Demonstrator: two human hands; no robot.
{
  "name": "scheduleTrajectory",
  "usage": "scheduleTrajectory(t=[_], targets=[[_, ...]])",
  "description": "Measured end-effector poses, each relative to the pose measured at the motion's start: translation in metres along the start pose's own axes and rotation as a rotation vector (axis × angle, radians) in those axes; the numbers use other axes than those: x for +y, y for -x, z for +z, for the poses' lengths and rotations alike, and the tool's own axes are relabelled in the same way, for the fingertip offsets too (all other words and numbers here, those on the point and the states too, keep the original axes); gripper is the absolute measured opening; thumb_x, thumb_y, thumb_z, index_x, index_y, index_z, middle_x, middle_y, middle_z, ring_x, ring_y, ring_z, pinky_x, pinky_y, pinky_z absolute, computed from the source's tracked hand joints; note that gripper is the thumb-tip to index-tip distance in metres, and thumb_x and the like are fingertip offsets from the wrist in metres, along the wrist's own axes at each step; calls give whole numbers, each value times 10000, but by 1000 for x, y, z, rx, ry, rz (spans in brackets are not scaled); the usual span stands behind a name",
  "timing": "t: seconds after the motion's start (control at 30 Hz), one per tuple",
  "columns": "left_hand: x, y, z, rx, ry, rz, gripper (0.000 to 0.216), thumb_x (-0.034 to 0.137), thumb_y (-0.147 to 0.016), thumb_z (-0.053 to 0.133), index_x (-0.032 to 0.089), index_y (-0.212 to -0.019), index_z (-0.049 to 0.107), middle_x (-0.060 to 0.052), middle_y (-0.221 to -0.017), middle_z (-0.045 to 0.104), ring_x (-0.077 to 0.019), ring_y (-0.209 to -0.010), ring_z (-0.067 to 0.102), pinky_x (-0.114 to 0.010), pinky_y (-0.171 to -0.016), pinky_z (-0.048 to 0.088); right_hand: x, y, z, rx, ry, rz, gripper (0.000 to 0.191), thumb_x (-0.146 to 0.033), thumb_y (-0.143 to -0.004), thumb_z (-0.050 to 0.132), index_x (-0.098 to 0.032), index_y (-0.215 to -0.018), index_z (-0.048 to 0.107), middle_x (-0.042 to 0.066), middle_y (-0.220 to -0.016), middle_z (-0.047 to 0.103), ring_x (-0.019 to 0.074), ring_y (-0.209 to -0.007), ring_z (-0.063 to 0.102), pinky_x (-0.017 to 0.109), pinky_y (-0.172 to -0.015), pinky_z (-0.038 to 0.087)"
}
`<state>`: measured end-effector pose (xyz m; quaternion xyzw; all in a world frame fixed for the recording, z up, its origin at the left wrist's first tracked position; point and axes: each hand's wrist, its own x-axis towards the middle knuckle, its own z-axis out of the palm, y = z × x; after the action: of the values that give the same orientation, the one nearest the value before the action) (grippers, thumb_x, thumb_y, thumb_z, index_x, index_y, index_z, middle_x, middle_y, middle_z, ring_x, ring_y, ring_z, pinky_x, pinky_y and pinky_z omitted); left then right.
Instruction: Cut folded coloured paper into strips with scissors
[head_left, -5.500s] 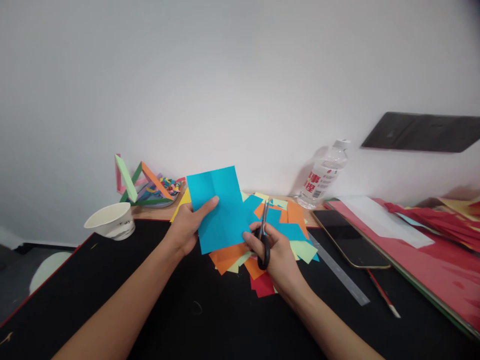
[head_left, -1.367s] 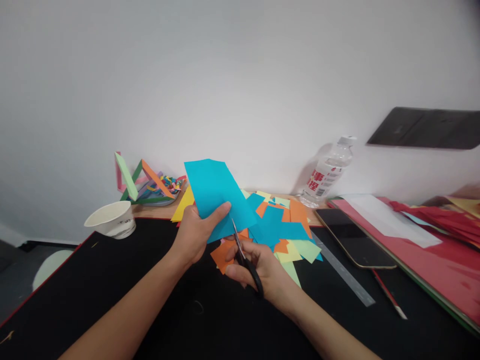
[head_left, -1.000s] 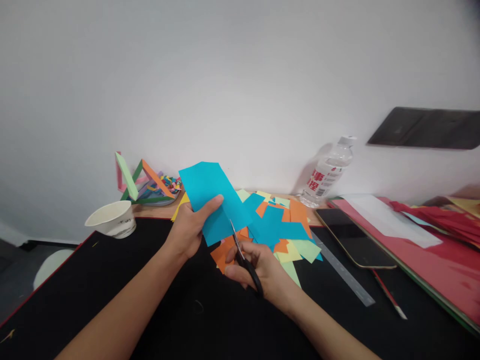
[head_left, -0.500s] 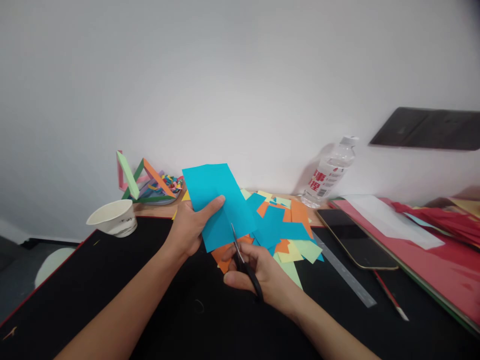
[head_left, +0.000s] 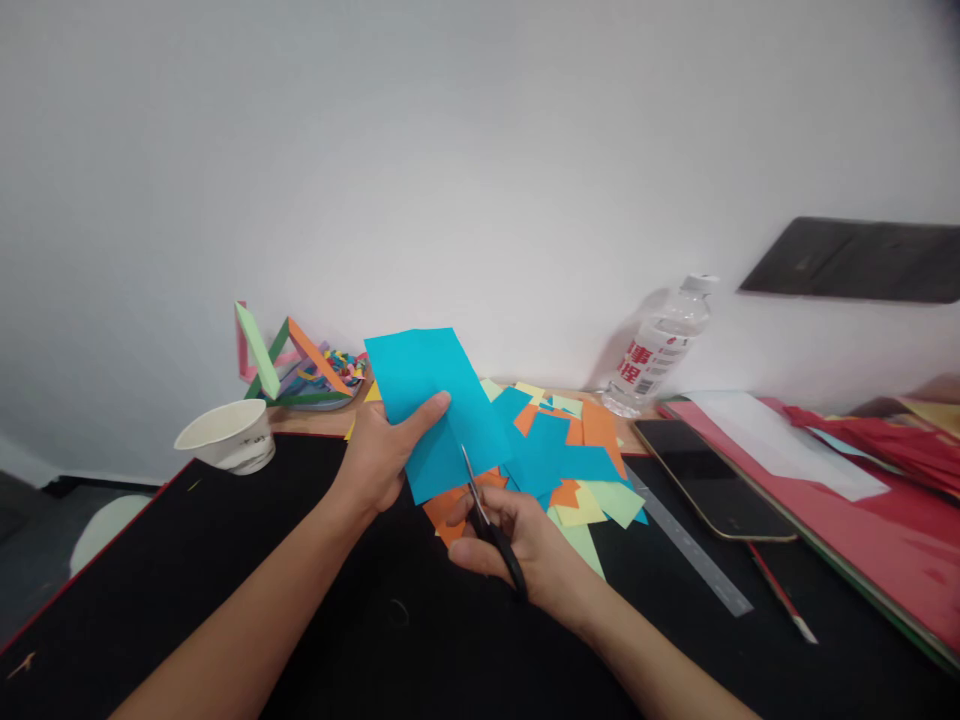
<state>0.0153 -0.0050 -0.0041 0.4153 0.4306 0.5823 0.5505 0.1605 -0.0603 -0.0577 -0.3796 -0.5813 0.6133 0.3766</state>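
My left hand (head_left: 382, 452) pinches a blue paper sheet (head_left: 431, 395) by its lower left part and holds it tilted above the table. My right hand (head_left: 517, 545) grips black-handled scissors (head_left: 487, 520), fingers through the loops. The blades point up into the sheet's lower edge. Under and behind both hands lies a pile of cut paper pieces (head_left: 570, 455) in blue, orange, yellow and pale green.
A white paper cup (head_left: 225, 437) stands at the left, with a folded paper-strip figure (head_left: 289, 365) behind it. A water bottle (head_left: 656, 345) leans at the wall. A phone (head_left: 712, 478), a clear ruler (head_left: 694, 548), a pencil (head_left: 780, 595) and red sheets (head_left: 862, 510) lie at the right.
The blue sheet was turned in my left hand and the scissors went from its right side to its lower edge. In the last second the blades moved slightly further into the paper.
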Motion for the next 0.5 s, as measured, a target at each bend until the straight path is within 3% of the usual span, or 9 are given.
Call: scheduleTrajectory(t=[0.5], targets=[[0,0,-1,1,15,-2,356,304,-587,833,148,-873,688,-73,-907,742,-233,-783,681,-371,-695,583,1,-1,1,35,-72,71,435,-491,-599,814,-175,-743,552,-80,-487,465,70,-414,388,208,-423,287]])
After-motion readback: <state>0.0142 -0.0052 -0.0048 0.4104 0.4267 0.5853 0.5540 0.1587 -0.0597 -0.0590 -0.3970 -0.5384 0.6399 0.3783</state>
